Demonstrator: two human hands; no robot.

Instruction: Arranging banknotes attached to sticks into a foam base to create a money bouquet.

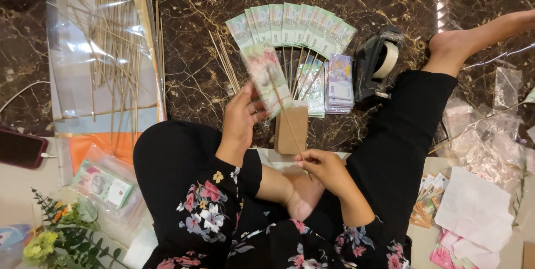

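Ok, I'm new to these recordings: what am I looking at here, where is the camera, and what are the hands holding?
The single view comes from a camera on the person's head, looking down at their lap on a dark marble floor. The left hand holds up a banknote; the right hand pinches a thin wooden stick attached to it. Beyond lie a fan of banknotes, a tape dispenser, loose sticks on plastic wrap, a phone and some flowers.

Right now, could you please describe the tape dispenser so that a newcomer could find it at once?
Start at the fan of green banknotes on the dark marble floor. Just right of it, beside the person's knee, stands the tape dispenser: the only black, bulky thing there, with a pale roll inside.
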